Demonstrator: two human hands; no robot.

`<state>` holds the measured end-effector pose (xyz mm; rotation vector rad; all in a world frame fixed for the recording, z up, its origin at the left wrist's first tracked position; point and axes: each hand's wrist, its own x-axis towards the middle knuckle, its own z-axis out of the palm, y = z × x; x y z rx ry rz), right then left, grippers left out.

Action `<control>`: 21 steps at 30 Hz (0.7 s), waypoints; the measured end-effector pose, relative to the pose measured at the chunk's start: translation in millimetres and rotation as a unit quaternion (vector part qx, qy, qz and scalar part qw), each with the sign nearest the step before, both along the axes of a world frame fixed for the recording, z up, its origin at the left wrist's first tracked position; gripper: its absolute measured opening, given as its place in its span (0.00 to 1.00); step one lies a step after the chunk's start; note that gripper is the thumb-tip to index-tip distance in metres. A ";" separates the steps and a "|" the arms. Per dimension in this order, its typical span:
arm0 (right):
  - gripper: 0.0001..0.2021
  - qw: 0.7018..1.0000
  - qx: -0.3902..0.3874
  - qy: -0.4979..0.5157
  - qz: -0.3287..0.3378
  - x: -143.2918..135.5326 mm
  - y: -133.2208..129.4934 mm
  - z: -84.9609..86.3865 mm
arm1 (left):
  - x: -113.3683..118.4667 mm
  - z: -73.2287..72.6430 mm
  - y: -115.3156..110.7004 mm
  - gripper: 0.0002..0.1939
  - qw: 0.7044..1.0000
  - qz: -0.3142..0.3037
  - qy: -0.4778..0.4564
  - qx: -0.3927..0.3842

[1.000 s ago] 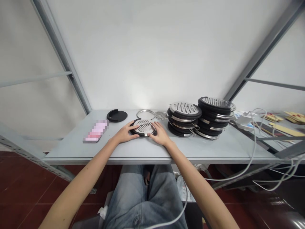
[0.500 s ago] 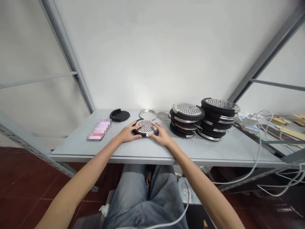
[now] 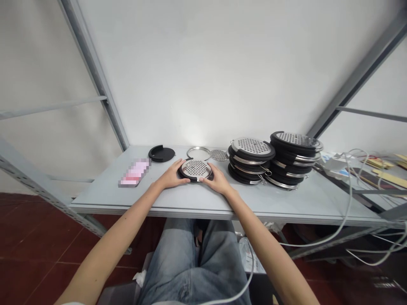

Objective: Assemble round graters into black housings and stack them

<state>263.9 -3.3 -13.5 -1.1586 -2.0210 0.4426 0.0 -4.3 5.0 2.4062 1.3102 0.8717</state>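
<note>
Left hand (image 3: 171, 177), right hand (image 3: 218, 181): moved off silver perforated metal plate (image 3: 195, 168), now gripping round black holder (image 3: 193, 180).
Plate: better press evenly, flat.

Blurred pink item (image 3: 135, 171) lies left, cables (image 3: 350, 192) right

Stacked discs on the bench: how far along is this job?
Looks done: the left stack and right stack, each topped by a perforated plate in a black holder. In hand: a perforated disc, with left hand and right hand at its rim. Probably left: the plateless black holder, loose metal ring and loose perforated plate.
</note>
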 end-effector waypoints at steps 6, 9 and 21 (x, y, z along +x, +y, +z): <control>0.49 0.997 -0.071 0.035 -0.006 7.3 3.1 -0.7 | -3.4 2.2 -0.9 0.51 0.999 0.002 -0.022 -0.032; 0.48 0.997 -0.074 0.024 -0.004 8.3 3.7 -2.5 | -2.2 3.2 -2.0 0.50 0.999 0.006 -0.024 -0.031; 0.45 0.998 -0.051 -0.007 -0.031 5.4 1.2 1.4 | -1.3 3.9 0.0 0.43 0.999 0.002 0.004 -0.038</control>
